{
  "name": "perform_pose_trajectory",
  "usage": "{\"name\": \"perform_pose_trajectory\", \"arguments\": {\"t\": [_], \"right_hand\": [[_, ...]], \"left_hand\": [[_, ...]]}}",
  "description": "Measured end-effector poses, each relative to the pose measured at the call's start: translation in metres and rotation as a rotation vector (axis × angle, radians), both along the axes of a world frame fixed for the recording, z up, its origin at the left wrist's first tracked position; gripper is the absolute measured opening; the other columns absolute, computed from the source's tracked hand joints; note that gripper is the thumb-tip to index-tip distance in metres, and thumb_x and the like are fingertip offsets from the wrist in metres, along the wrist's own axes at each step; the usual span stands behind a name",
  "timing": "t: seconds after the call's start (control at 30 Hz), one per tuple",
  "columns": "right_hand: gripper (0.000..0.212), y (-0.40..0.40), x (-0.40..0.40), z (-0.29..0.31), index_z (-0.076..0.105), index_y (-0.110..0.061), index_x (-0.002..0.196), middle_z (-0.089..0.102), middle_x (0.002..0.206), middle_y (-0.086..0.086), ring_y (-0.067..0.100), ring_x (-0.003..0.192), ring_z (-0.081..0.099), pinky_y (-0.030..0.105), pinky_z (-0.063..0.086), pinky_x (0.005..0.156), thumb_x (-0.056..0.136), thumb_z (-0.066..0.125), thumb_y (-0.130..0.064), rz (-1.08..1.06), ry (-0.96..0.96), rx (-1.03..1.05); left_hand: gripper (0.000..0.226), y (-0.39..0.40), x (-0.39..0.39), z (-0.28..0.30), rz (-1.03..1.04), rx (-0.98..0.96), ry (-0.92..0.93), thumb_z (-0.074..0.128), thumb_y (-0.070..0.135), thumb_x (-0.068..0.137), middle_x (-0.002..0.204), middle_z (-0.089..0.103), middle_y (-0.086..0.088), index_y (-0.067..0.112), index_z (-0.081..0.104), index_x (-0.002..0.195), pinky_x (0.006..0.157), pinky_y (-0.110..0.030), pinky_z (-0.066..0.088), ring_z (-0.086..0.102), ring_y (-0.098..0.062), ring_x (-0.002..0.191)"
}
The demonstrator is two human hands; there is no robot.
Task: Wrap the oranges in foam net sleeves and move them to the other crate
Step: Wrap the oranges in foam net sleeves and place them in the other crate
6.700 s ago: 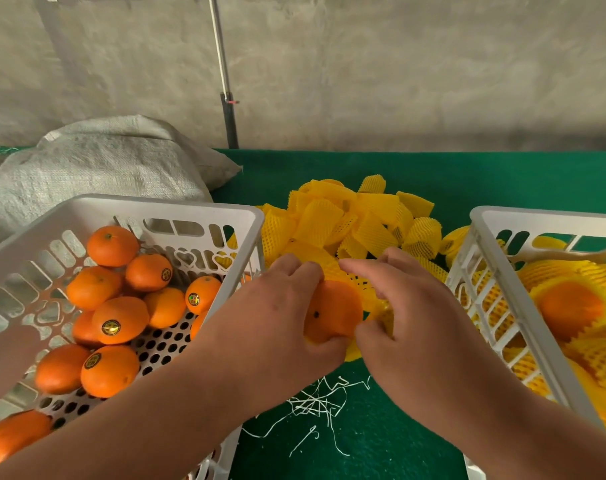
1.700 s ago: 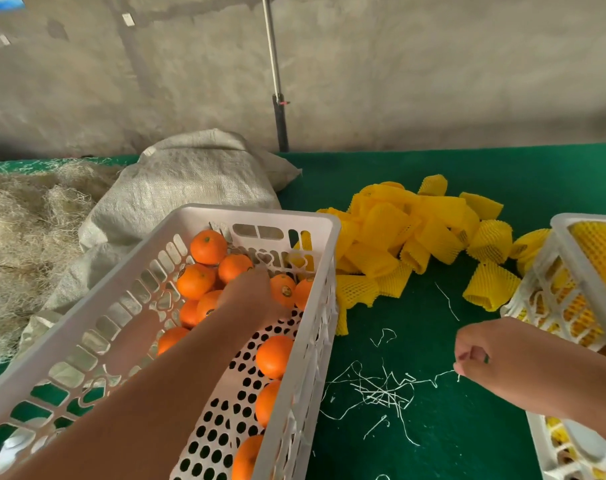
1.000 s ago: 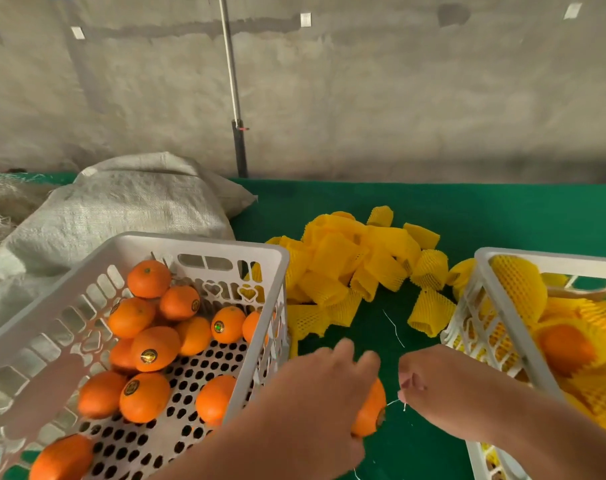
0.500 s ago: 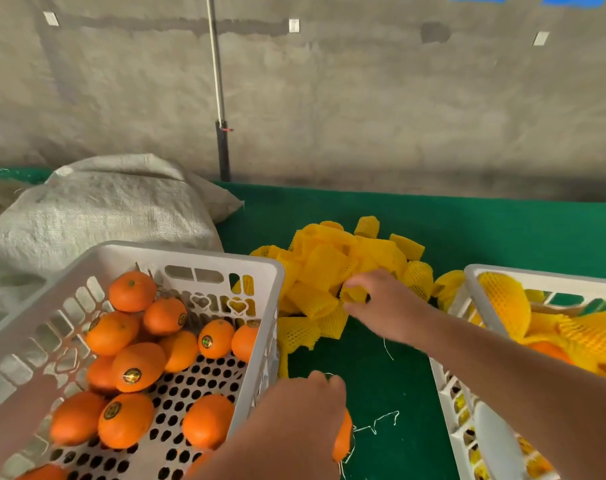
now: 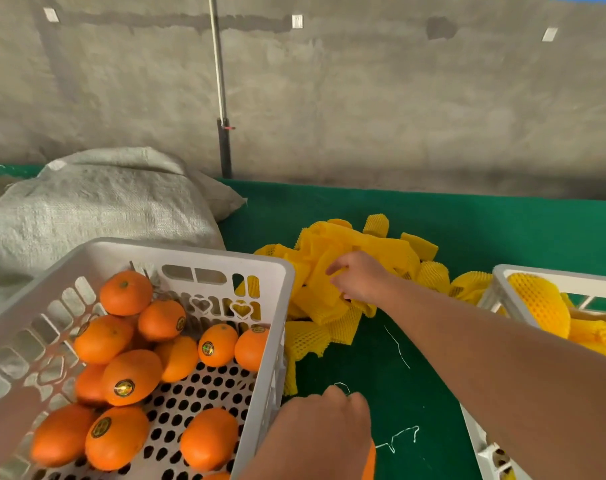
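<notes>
My left hand grips an orange at the bottom edge, just right of the left white crate; only a sliver of the fruit shows. That crate holds several bare oranges with stickers. My right hand reaches into the pile of yellow foam net sleeves on the green table, its fingers curled on one sleeve. At the right, the other white crate holds several oranges wrapped in yellow netting.
A grey woven sack lies behind the left crate. White foam scraps are scattered on the green table cover between the crates. A metal pole stands against the concrete wall behind.
My right hand has pushed further into the sleeve pile and curled on a sleeve. My left hand with the orange has sunk lower in view.
</notes>
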State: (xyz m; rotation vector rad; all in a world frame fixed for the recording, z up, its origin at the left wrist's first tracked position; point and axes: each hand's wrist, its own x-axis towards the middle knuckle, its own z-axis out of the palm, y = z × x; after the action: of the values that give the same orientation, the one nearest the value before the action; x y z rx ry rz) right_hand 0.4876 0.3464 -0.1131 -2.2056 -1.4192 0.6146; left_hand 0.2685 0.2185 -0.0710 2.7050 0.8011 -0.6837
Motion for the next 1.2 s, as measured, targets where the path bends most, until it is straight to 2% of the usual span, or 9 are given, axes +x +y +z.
{"name": "perform_pose_trajectory", "arguments": {"t": [0.13, 0.2, 0.37, 0.5, 0.6, 0.77, 0.87, 1.07, 1.2], "right_hand": [[0.003, -0.047, -0.011, 0.031, 0.071, -0.031, 0.101, 0.066, 0.110, -0.007, 0.017, 0.103, 0.063, 0.029, 0.054, 0.082, 0.098, 0.071, -0.030, 0.079, -0.128, 0.160], [0.019, -0.090, -0.016, 0.051, 0.057, -0.040, 0.091, 0.060, 0.097, -0.014, 0.012, 0.088, 0.060, 0.025, 0.044, 0.067, 0.094, 0.075, -0.036, 0.156, -0.260, 0.187], [0.036, -0.206, -0.037, 0.079, 0.039, -0.038, 0.099, 0.057, 0.072, -0.005, 0.010, 0.059, 0.057, 0.042, 0.051, 0.054, 0.091, 0.071, -0.052, 0.168, -0.342, 0.137], [0.035, -0.248, -0.053, 0.070, 0.030, -0.044, 0.107, 0.064, 0.080, -0.001, 0.010, 0.068, 0.065, 0.025, 0.051, 0.056, 0.095, 0.052, -0.068, 0.061, -0.291, 0.132], [0.033, -0.252, -0.050, 0.055, 0.030, -0.049, 0.113, 0.065, 0.080, -0.001, 0.009, 0.071, 0.065, 0.028, 0.054, 0.058, 0.098, 0.057, -0.058, 0.071, -0.261, 0.135], [0.013, -0.256, -0.038, 0.039, 0.056, -0.045, 0.097, 0.061, 0.085, -0.021, 0.000, 0.083, 0.061, 0.021, 0.047, 0.059, 0.095, 0.068, -0.046, 0.263, -0.349, 0.142], [0.011, -0.257, -0.041, 0.033, 0.064, -0.044, 0.099, 0.059, 0.100, -0.029, -0.006, 0.097, 0.056, 0.013, 0.045, 0.069, 0.092, 0.069, -0.039, 0.393, -0.341, 0.127], [0.026, -0.260, -0.045, 0.034, 0.073, -0.034, 0.103, 0.055, 0.123, -0.019, 0.007, 0.106, 0.060, 0.031, 0.052, 0.087, 0.094, 0.064, -0.057, 0.384, -0.366, 0.077], [0.049, -0.259, -0.050, 0.038, 0.052, -0.030, 0.067, 0.055, 0.081, -0.005, 0.008, 0.076, 0.054, 0.017, 0.041, 0.064, 0.104, 0.042, -0.061, 0.256, -0.366, 0.091]], "left_hand": [[0.037, -0.001, -0.004, 0.004, 0.008, 0.024, -0.065, 0.044, 0.015, 0.108, 0.110, 0.046, -0.017, 0.005, 0.039, 0.143, 0.054, -0.029, 0.026, 0.038, -0.026, 0.073], [0.038, -0.003, -0.006, 0.004, 0.002, 0.052, -0.078, 0.049, 0.014, 0.106, 0.110, 0.046, -0.014, 0.006, 0.040, 0.142, 0.065, -0.033, 0.037, 0.042, -0.025, 0.084], [0.053, -0.009, -0.013, 0.008, -0.062, 0.159, -0.103, 0.067, 0.019, 0.093, 0.121, 0.041, -0.010, 0.010, 0.037, 0.136, 0.051, -0.029, 0.031, 0.043, -0.021, 0.075], [0.058, -0.011, -0.017, 0.006, -0.127, 0.229, -0.136, 0.071, 0.028, 0.085, 0.128, 0.030, -0.006, 0.017, 0.035, 0.129, 0.052, -0.029, 0.033, 0.040, -0.015, 0.068], [0.065, -0.012, -0.019, 0.001, -0.179, 0.215, -0.211, 0.068, 0.036, 0.085, 0.150, 0.014, 0.005, 0.021, 0.032, 0.137, 0.058, -0.029, 0.040, 0.052, -0.018, 0.080], [0.071, -0.021, -0.022, 0.001, -0.312, 0.159, -0.368, 0.072, 0.049, 0.078, 0.160, -0.009, 0.023, 0.033, 0.032, 0.135, 0.057, -0.029, 0.041, 0.044, -0.012, 0.071], [0.077, -0.023, -0.023, -0.001, -0.341, 0.144, -0.415, 0.074, 0.052, 0.074, 0.159, 0.002, 0.018, 0.038, 0.031, 0.137, 0.060, -0.026, 0.040, 0.050, -0.012, 0.078], [0.071, -0.022, -0.025, -0.009, -0.293, 0.091, -0.202, 0.074, 0.055, 0.078, 0.130, 0.028, 0.013, 0.037, 0.034, 0.134, 0.056, -0.022, 0.024, 0.038, -0.006, 0.071], [0.075, -0.023, -0.024, -0.007, -0.259, 0.090, -0.158, 0.076, 0.051, 0.079, 0.128, 0.030, 0.013, 0.038, 0.031, 0.137, 0.055, -0.022, 0.025, 0.045, -0.014, 0.087]]}}
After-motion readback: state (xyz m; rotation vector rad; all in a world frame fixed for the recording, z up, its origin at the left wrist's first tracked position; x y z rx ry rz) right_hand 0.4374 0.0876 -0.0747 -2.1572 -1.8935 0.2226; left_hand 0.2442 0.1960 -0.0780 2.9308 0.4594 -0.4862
